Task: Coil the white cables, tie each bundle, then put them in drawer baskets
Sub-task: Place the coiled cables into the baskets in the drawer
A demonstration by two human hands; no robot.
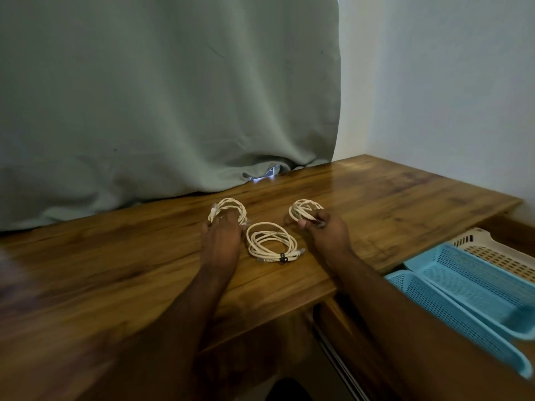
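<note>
The wooden desk (pixel 362 198) carries three white coils. My left hand (pixel 221 241) curls onto the left coil (pixel 227 211), my right hand (pixel 324 230) pinches the right coil (pixel 305 209); the middle coil (pixel 272 241) lies tied between. I'd worry loops spring loose when lifted toward the blue baskets (pixel 463 299).

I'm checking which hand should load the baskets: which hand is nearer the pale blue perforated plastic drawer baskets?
The right hand. It grips a coiled white cable just left of the pale blue perforated plastic drawer baskets; the left hand is farther left, beyond the tied middle coil.
</note>
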